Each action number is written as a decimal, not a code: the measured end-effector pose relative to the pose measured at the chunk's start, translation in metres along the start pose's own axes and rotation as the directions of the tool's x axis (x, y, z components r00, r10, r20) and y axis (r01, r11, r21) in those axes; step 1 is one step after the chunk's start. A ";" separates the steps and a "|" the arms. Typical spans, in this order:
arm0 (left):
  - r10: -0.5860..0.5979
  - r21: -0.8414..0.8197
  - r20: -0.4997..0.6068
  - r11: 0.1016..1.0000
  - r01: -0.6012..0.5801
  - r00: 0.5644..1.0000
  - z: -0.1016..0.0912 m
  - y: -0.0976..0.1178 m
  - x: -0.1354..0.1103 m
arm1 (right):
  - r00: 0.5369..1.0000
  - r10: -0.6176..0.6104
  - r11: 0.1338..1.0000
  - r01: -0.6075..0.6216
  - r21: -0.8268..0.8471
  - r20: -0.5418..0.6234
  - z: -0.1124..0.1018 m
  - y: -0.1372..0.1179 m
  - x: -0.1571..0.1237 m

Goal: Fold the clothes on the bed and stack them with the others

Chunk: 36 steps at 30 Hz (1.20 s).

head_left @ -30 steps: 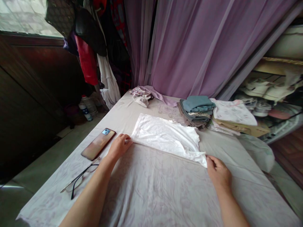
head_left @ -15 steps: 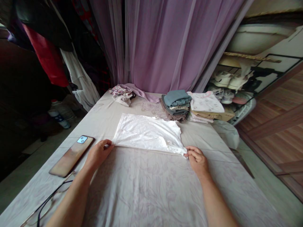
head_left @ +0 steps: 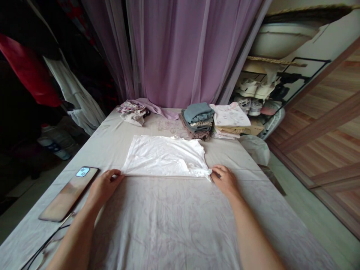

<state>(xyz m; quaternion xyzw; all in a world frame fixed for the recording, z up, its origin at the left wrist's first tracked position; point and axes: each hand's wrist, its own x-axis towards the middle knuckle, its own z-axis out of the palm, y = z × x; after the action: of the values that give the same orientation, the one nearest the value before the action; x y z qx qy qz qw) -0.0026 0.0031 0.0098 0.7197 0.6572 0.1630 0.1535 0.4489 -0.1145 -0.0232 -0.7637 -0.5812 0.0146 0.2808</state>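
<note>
A white garment (head_left: 165,161) lies folded flat on the bed (head_left: 180,221), its near edge running straight across in front of me. My left hand (head_left: 104,184) pinches the near left corner of that garment, fingers closed. At the near right corner, my right hand (head_left: 224,179) grips the cloth the same way. Both forearms reach out over the pale patterned sheet.
A phone (head_left: 70,192) lies left of my left hand, with glasses (head_left: 42,249) near the bed's left edge. Stacks of folded clothes (head_left: 197,120) (head_left: 230,122) sit at the far side, a crumpled garment (head_left: 132,112) at far left. Purple curtain (head_left: 180,52) behind; shoe rack (head_left: 261,97) at right.
The view swung to the right and the garment now sits centred. Both hands closed on the white garment's near corners and the near edge is pulled straight.
</note>
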 end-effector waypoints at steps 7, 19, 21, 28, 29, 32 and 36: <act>-0.013 0.000 -0.003 1.000 0.013 1.000 0.000 0.002 -0.001 | 0.999 -0.006 0.995 0.001 0.104 0.048 0.006 -0.005 0.008; -0.019 0.003 -0.022 1.000 0.019 1.000 0.002 0.001 -0.003 | 0.949 0.188 0.978 -0.204 0.040 0.253 -0.004 -0.028 0.022; -0.023 0.003 -0.012 1.000 0.023 1.000 0.001 0.003 -0.004 | 0.948 0.206 0.973 -0.226 0.055 0.244 -0.002 -0.030 0.022; -0.002 -0.013 -0.021 1.000 0.002 1.000 0.002 0.002 -0.005 | 0.939 0.329 0.924 -0.342 0.171 0.099 0.005 -0.021 0.012; 0.009 -0.018 -0.030 1.000 -0.009 1.000 0.003 0.001 -0.004 | 0.936 0.341 0.921 -0.351 0.170 0.086 0.005 -0.020 0.011; 0.037 -0.033 -0.041 0.999 -0.038 0.998 0.004 -0.002 -0.003 | 0.934 0.356 0.924 -0.355 0.141 0.024 0.006 -0.014 0.010; 0.048 -0.039 -0.043 0.998 -0.050 0.998 0.005 -0.006 -0.002 | 0.937 0.348 0.933 -0.341 0.117 -0.042 0.006 -0.008 0.011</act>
<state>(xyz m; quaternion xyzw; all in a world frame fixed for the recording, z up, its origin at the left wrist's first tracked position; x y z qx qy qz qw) -0.0061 0.0020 0.0021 0.7288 0.6390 0.1949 0.1502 0.4433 -0.1006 -0.0213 -0.8376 -0.4276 0.0714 0.3325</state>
